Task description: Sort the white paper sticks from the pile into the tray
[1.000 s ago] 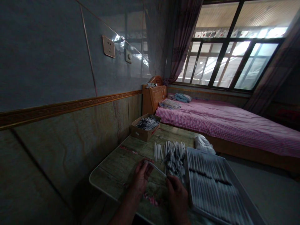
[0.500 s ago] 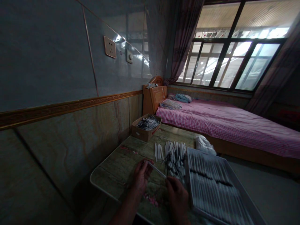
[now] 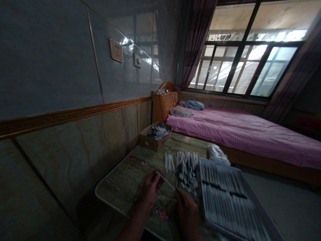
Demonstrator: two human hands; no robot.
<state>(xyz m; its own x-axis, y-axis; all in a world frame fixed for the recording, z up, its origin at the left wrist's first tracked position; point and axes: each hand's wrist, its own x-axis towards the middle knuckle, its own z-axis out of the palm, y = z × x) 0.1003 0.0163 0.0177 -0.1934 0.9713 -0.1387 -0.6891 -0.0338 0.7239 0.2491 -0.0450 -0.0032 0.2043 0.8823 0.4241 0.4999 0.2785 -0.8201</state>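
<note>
A slim white pen (image 3: 166,180) spans the space between my two hands above the table. My left hand (image 3: 149,188) pinches its far left end, with thumb and fingers closed around it. The near right end is in the closed fingers of my right hand (image 3: 187,208). Just beyond my right hand lies a heap of white pens with dark parts (image 3: 187,169), beside a short row of white barrels (image 3: 169,162). To the right is a shallow grey tray (image 3: 259,201) filled with two rows of white pens, their dark ends meeting along the middle.
A cardboard box (image 3: 151,144) full of dark and white pen parts stands at the table's back left corner, against the wall. Behind the tray sits a white plastic bag (image 3: 217,154). Past the table (image 3: 117,182) is a bed with a pink checked cover (image 3: 225,130).
The pen stays held between both hands, nearly in the same place. My right hand has shifted slightly left, and the whole view has drifted a little.
</note>
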